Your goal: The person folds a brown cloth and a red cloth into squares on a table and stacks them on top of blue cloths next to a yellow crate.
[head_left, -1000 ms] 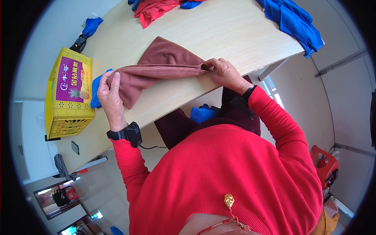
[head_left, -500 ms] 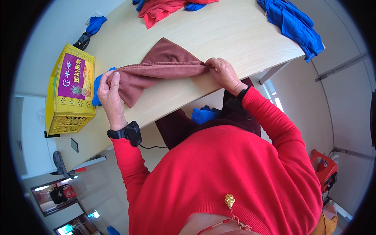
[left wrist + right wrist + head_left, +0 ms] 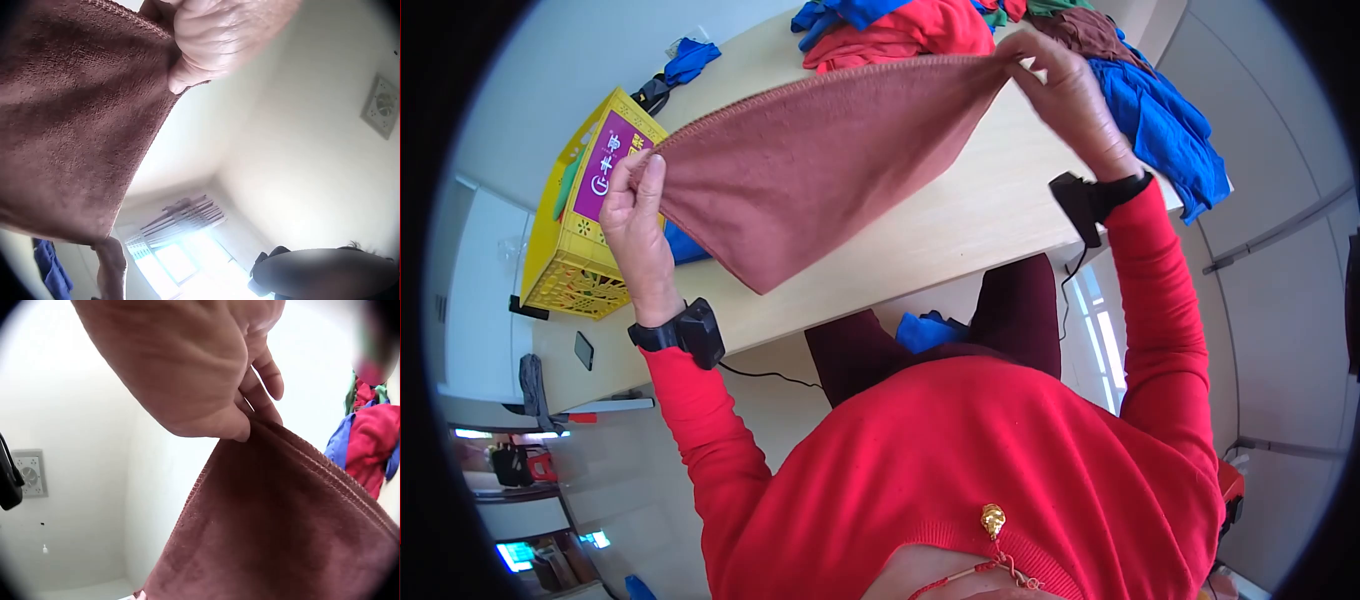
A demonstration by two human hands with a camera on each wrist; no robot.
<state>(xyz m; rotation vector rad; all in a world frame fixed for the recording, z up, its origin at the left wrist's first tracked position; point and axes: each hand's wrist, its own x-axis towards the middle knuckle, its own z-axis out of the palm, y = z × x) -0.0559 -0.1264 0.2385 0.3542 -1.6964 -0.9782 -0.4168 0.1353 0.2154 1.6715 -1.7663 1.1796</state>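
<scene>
A brown cloth (image 3: pixel 830 160) with a stitched edge hangs stretched between both hands above the table, its lower corner pointing toward the body. The left hand (image 3: pixel 640 225) pinches one upper corner between thumb and fingers, beside the yellow crate. At the other upper corner, the right hand (image 3: pixel 1075 105) pinches the cloth, held farther forward. In the left wrist view the left hand (image 3: pixel 225 37) grips the corner of the cloth (image 3: pixel 75 125). The right wrist view has the right hand (image 3: pixel 187 369) with its thumb pressed on the cloth (image 3: pixel 287 519), other fingers behind.
A yellow crate (image 3: pixel 550 265) stands at the table's left, a phone (image 3: pixel 584 350) near it. Red cloths (image 3: pixel 910 35) lie at the back and blue cloths (image 3: pixel 1165 130) at the right edge of the table (image 3: pixel 1000 200). Another blue cloth (image 3: pixel 925 332) lies between the legs.
The right hand has moved forward and right, the left hand slightly left. The brown cloth, earlier folded low over the table, is now raised and spread wide. The head view has shifted.
</scene>
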